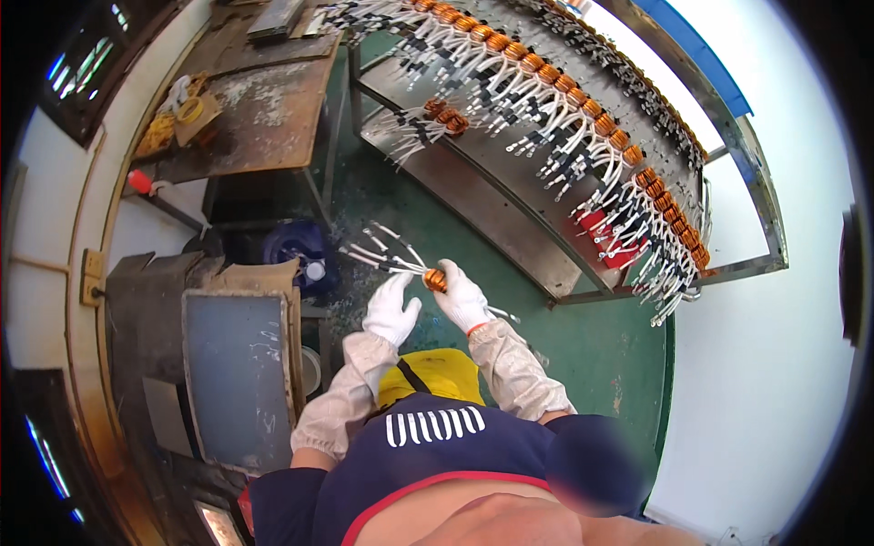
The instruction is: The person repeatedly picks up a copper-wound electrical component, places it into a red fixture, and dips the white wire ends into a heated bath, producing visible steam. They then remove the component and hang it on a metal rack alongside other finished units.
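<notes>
My right hand (462,297), in a white glove, is closed around a copper wire coil (436,279). White sleeved leads (387,256) with bare metal ends fan out from the coil to the left. My left hand (391,310), also gloved in white, is just below these leads, thumb apart from the fingers. Its fingertips come close to the leads; whether they touch cannot be told. A short white lead (503,315) pokes out beside my right wrist; where it begins is hidden.
Ahead and to the right, a metal rack (455,191) carries long rows of similar copper coils (583,97) with hanging leads. A red box (604,238) sits on its lower shelf. A worn table (264,109) stands far left, a blue container (300,255) below it, a grey-panelled machine (235,373) nearer.
</notes>
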